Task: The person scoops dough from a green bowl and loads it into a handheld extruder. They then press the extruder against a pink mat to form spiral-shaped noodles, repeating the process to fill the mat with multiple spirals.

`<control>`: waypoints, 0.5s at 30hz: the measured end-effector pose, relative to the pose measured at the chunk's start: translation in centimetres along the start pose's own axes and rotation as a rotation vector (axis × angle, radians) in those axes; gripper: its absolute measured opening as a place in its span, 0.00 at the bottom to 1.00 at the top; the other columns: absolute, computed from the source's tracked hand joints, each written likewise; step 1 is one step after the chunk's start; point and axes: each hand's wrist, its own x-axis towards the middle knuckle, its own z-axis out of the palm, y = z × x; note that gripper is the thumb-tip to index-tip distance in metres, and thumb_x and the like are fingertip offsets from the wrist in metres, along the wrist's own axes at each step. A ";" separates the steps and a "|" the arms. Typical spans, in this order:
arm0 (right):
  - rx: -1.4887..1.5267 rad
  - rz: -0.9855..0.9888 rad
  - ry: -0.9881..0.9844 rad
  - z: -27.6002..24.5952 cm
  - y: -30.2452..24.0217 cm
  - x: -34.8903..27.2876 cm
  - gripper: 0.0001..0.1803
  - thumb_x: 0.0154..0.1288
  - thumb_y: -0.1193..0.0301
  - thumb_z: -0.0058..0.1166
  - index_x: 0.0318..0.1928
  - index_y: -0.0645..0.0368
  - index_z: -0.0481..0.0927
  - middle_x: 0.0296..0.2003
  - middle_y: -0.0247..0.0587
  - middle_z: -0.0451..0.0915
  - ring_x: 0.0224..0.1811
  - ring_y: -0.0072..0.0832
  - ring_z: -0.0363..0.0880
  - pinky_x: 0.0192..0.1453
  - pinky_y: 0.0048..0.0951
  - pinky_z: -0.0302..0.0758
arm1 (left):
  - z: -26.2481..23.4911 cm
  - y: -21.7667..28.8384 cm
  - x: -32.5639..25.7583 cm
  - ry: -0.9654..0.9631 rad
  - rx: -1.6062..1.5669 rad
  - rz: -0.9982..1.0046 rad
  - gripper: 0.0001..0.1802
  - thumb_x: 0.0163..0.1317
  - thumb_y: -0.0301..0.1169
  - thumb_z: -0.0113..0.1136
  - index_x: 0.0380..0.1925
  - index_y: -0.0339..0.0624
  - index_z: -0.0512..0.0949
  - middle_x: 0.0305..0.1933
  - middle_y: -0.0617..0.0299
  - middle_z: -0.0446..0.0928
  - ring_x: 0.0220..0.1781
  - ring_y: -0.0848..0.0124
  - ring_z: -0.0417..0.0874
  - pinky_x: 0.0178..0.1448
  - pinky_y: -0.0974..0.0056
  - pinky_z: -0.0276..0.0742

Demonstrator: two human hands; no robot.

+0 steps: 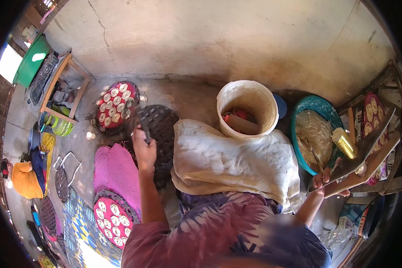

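Note:
My left hand [146, 152] is closed, apparently round the edge of a black woven tray [163, 129], which is partly blurred. Just beyond it lies a round tray of pale coiled rounds on magenta cloth [115, 106]. On the right, my right hand [322, 179] grips a wooden plank [366, 170] of a stand or bench; some fingers are hidden. Close to that hand is a teal basin [295, 134] of pale batter, with a stick [315, 154] leaning in it. A gold-coloured cylinder [345, 143] rests between the basin and the planks.
A cream bucket [223, 120] stands ahead, behind a whitish cloth [234, 156] over my lap. Pink cloth [116, 167] and another filled tray [113, 221] lie left. A wooden stool [56, 87], green basin [33, 60] and orange bundle [27, 181] are farther left. A cracked wall [201, 40] rises ahead.

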 end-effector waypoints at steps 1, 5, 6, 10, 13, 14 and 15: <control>0.004 -0.006 -0.011 -0.1 0.0 0.1 0.69 0.44 0.37 0.70 0.75 0.50 0.40 0.41 0.51 0.72 0.36 0.45 0.77 0.38 0.41 0.72 | 0.1 3.2 -0.3 0.008 -0.086 0.109 0.22 0.48 0.17 0.57 0.47 0.33 0.69 0.55 0.40 0.70 0.61 0.44 0.70 0.66 0.49 0.64; 0.019 -0.041 -0.053 -0.1 0.0 1.1 0.69 0.44 0.37 0.70 0.76 0.49 0.39 0.40 0.50 0.72 0.35 0.45 0.78 0.37 0.42 0.73 | 4.3 13.4 -1.4 -0.340 -0.256 0.429 0.32 0.53 0.13 0.45 0.62 0.35 0.67 0.63 0.43 0.69 0.67 0.49 0.68 0.73 0.56 0.60; 0.017 -0.047 -0.061 0.2 -0.1 1.3 0.69 0.43 0.37 0.70 0.76 0.49 0.39 0.40 0.50 0.72 0.34 0.45 0.78 0.37 0.42 0.73 | 5.9 15.2 -1.8 -0.429 -0.314 0.483 0.28 0.55 0.15 0.47 0.59 0.35 0.69 0.64 0.45 0.69 0.68 0.48 0.68 0.73 0.55 0.60; -0.035 -0.055 -0.036 1.7 -1.2 1.4 0.71 0.44 0.37 0.70 0.76 0.50 0.37 0.39 0.50 0.72 0.32 0.44 0.76 0.35 0.40 0.71 | 11.4 18.8 -3.4 -0.588 -0.066 0.969 0.13 0.56 0.24 0.54 0.44 0.37 0.72 0.69 0.51 0.64 0.73 0.47 0.61 0.76 0.46 0.58; -0.076 -0.053 -0.006 2.6 -2.0 0.6 0.72 0.44 0.38 0.71 0.77 0.51 0.36 0.40 0.50 0.71 0.31 0.43 0.74 0.35 0.40 0.69 | 12.9 18.7 -4.6 -0.608 0.038 1.010 0.15 0.56 0.26 0.56 0.45 0.39 0.73 0.71 0.53 0.61 0.75 0.48 0.58 0.77 0.42 0.54; -0.075 -0.053 0.002 2.7 -2.1 0.3 0.72 0.44 0.39 0.71 0.77 0.50 0.36 0.40 0.49 0.70 0.31 0.43 0.74 0.36 0.40 0.69 | 12.8 18.0 -4.7 -0.587 0.045 0.976 0.16 0.56 0.26 0.56 0.45 0.39 0.74 0.73 0.53 0.59 0.76 0.48 0.56 0.78 0.41 0.53; -0.071 -0.062 0.017 2.6 -2.3 0.0 0.72 0.43 0.38 0.72 0.77 0.50 0.36 0.40 0.50 0.71 0.31 0.43 0.74 0.35 0.39 0.69 | 12.6 16.9 -4.8 -0.556 0.058 0.941 0.16 0.56 0.27 0.56 0.46 0.40 0.75 0.74 0.52 0.57 0.77 0.47 0.54 0.78 0.40 0.51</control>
